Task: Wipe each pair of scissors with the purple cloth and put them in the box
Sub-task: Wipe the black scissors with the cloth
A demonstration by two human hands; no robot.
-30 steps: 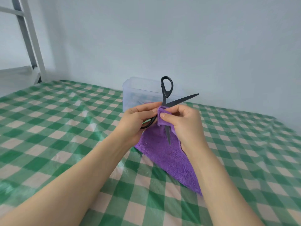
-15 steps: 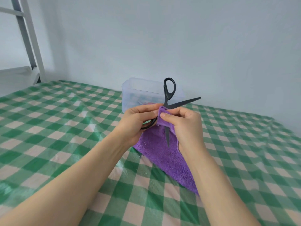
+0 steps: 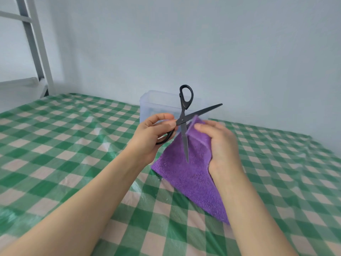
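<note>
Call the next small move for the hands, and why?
Probably pinch the purple cloth around the lower blade and draw it toward the tip. The left hand holds the black scissors spread open; the right hand holds the cloth beside that blade, not folded round it.

Home bedroom (metal ladder, gingham cover)

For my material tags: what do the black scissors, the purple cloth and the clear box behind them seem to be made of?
Black scissors: matte handles look plastic; dark blades probably coated metal. Purple cloth: soft fuzzy pile, likely microfibre or terry. Clear box: translucent, faintly glossy walls, likely plastic.
</note>
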